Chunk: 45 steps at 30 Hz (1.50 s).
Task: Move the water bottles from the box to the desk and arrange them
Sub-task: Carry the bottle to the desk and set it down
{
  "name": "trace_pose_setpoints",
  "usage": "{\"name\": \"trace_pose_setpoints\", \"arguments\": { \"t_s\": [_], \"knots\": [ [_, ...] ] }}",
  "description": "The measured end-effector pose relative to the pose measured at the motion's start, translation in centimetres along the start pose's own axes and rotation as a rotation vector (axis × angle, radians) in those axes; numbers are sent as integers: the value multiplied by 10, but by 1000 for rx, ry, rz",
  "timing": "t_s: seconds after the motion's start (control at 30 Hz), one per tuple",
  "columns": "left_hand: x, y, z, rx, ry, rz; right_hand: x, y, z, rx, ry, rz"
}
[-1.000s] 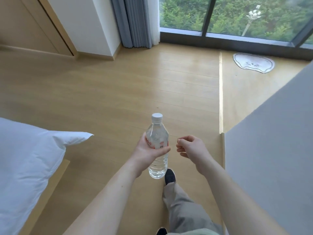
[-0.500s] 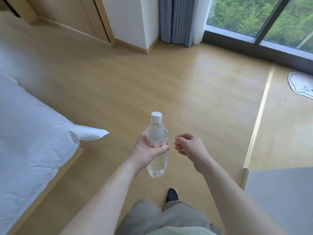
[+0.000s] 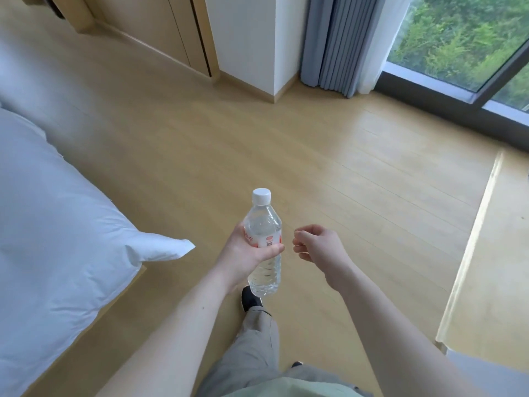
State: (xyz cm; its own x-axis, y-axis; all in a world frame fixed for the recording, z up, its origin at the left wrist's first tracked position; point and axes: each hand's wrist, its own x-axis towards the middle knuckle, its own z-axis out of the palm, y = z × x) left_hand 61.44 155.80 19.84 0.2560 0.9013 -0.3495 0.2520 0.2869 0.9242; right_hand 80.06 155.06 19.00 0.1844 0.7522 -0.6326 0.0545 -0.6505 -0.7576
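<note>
Single head-worn view, angled forward and down, wooden floor (image 3: 315, 173) perhaps standing-height away

Left hand (image 3: 252, 250) wrapped around an upright bottle (image 3: 264, 242), right hand (image 3: 317, 245) loosely curled, holding nothing

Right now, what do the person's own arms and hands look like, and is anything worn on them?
Both forearms are bare up to the bottom edge of the picture: no sleeve, watch or bracelet shows. The left hand and the right hand wear no gloves, and no ring is visible. Lower down, a pale green top, grey-beige trousers and a dark shoe show.
</note>
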Motion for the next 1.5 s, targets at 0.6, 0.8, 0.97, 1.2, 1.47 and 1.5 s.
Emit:
{"name": "trace_pose_setpoints", "arguments": {
  "t_s": [0.6,0.8,0.97,1.2,1.47,1.5],
  "knots": [
    [155,39,-179,-103,195,-90,146,-184,142,-186,-97,-92],
    [216,47,-220,-153,283,-137,212,-238,179,-242,-176,-110],
    [286,61,-254,-177,354,-169,285,-294,200,-274,-233,-104],
    [380,95,-294,-189,444,-205,373,-381,222,-341,-302,-119],
    [448,122,-337,-192,468,-194,437,-442,255,-365,-362,-113],
    [456,125,-344,-190,471,-194,445,-448,260,-366,-367,-110]
  ]
}}
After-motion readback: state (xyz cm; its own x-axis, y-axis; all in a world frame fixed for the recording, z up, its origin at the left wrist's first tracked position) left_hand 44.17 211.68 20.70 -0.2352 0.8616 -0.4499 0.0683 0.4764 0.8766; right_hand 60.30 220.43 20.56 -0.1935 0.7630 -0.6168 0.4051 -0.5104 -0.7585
